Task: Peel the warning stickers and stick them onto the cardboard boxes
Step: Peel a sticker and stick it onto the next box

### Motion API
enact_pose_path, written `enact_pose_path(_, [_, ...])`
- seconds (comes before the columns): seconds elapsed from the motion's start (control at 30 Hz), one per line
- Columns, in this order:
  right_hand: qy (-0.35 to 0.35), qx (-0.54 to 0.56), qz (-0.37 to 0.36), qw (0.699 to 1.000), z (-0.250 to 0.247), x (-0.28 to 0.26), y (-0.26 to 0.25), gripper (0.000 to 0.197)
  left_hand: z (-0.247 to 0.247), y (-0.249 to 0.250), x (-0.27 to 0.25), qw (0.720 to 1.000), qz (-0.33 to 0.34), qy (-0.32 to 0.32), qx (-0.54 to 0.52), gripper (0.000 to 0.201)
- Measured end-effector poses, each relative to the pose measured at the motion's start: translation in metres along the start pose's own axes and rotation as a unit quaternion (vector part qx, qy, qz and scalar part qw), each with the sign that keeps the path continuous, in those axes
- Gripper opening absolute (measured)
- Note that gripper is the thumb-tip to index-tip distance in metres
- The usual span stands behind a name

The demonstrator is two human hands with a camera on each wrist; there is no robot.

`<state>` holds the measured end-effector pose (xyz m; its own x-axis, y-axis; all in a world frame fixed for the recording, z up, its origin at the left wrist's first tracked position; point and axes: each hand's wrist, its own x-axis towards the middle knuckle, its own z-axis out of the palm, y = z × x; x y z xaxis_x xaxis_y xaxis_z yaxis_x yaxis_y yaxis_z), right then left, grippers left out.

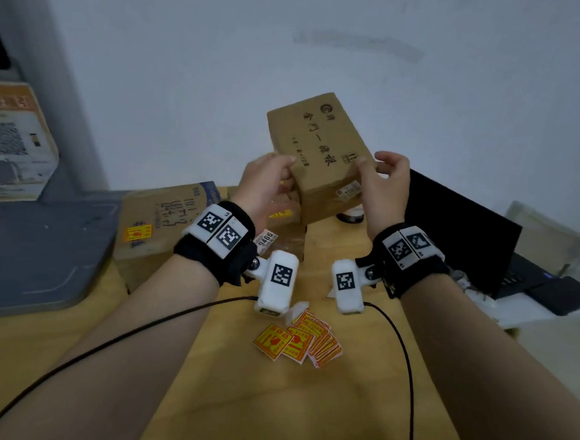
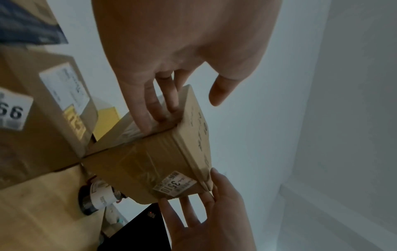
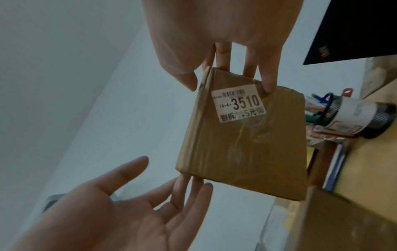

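Observation:
I hold a small brown cardboard box (image 1: 321, 146) in the air over the wooden table (image 1: 234, 405), tilted, with black writing on its top face. My left hand (image 1: 267, 180) supports its left side with straight fingers (image 2: 150, 108) laid on the taped face, thumb apart. At the right corner my right hand (image 1: 376, 165) pinches the box (image 3: 247, 144), thumb on the edge and fingers on the end face beside a white "3510" label (image 3: 238, 105). A loose pile of yellow and red warning stickers (image 1: 297, 340) lies on the table below my wrists.
A larger cardboard box (image 1: 158, 217) with a yellow sticker (image 1: 137, 233) lies at the back left. A grey lid (image 1: 39, 247) lies further left. A black laptop (image 1: 459, 228) stands open at the right, and a wire spool (image 3: 354, 115) lies behind the held box. Cables trail from both wrists.

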<state>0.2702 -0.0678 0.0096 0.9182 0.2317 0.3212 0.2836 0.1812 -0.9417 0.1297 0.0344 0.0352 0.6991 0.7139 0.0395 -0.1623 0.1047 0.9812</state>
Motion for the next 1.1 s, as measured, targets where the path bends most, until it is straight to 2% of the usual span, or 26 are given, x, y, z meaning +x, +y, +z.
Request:
enact_pose_path(0.1, [-0.026, -0.001, -0.009, 1.0, 0.007, -0.032, -0.021, 0.032, -0.022, 0.014, -0.036, 0.999, 0.006, 0.025, 0.019, 0.014])
enact_pose_path(0.17, [-0.054, 0.001, -0.015, 0.998, 0.012, -0.054, -0.031, 0.028, -0.038, 0.021, -0.06, 0.998, 0.011, 0.048, 0.034, 0.014])
enact_pose_path(0.23, [-0.089, -0.004, -0.01, 0.996, 0.017, -0.079, -0.039, 0.015, -0.057, 0.026, -0.083, 0.996, 0.001, 0.068, 0.059, 0.024])
enact_pose_path(0.3, [-0.131, -0.022, 0.012, 0.991, 0.025, -0.102, -0.041, 0.015, -0.077, 0.028, -0.106, 0.992, -0.016, 0.088, 0.09, 0.031])
enact_pose_path(0.43, [-0.213, -0.043, 0.069, 0.974, 0.038, -0.146, -0.034, 0.02, -0.112, 0.017, -0.15, 0.986, -0.055, 0.118, 0.106, 0.028])
enact_pose_path(0.6, [-0.277, -0.065, 0.108, 0.953, 0.047, -0.189, -0.01, 0.024, -0.139, -0.006, -0.195, 0.98, -0.1, 0.138, 0.104, 0.027])
enact_pose_path(0.7, [-0.311, -0.076, 0.152, 0.935, 0.047, -0.205, 0.004, 0.028, -0.145, -0.02, -0.214, 0.977, -0.123, 0.144, 0.099, 0.039])
enact_pose_path(0.8, [-0.356, -0.107, 0.181, 0.91, 0.041, -0.213, 0.006, 0.035, -0.145, -0.029, -0.225, 0.972, -0.13, 0.139, 0.139, 0.026])
enact_pose_path(0.9, [-0.368, -0.131, 0.188, 0.901, 0.039, -0.214, 0.006, 0.04, -0.148, -0.029, -0.224, 0.967, -0.115, 0.145, 0.175, 0.017])
enact_pose_path(1.0, [-0.369, -0.116, 0.181, 0.904, 0.039, -0.213, 0.009, 0.04, -0.149, -0.027, -0.214, 0.961, -0.072, 0.168, 0.206, 0.009])
enact_pose_path(1.1, [-0.377, -0.102, 0.148, 0.909, 0.04, -0.209, 0.014, 0.03, -0.147, -0.024, -0.203, 0.959, -0.011, 0.197, 0.205, 0.006])
